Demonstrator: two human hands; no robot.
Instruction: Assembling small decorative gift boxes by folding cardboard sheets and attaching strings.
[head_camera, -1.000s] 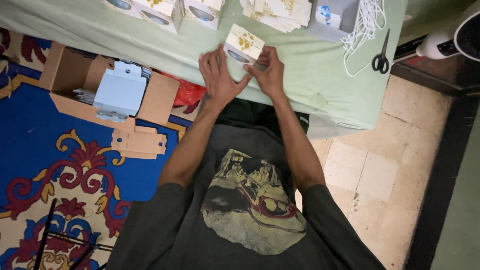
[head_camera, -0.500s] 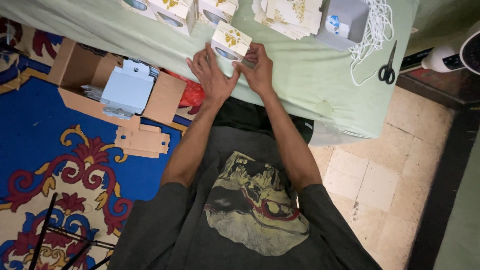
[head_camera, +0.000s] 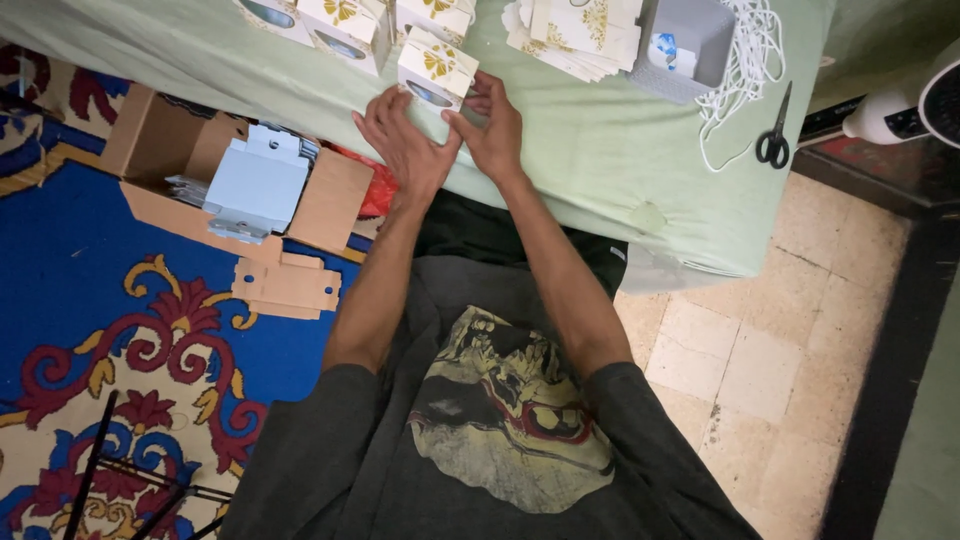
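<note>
Green-covered table (head_camera: 600, 170), white gift boxes (head_camera: 340, 22), flat cards (head_camera: 575, 35), grey tray (head_camera: 690, 45), scissors (head_camera: 775, 135)

Green cloth (head_camera: 600, 170) covers table under hands. Beyond hands, right: stack of flat cream cards (head_camera: 575, 35) with gold print, grey basket (head_camera: 685, 45) beside it, white cord (head_camera: 745, 60) heaped next to basket, black scissors (head_camera: 773, 140) near cord. Beyond hands, left: more folded cream boxes (head_camera: 330, 20). Left of hands, on floor: open cardboard carton (head_camera: 190, 160) with pale blue sheets (head_camera: 258, 185), red bag (head_camera: 375, 190) beside it. Blue patterned carpet (head_camera: 120, 330) below carton.
</note>
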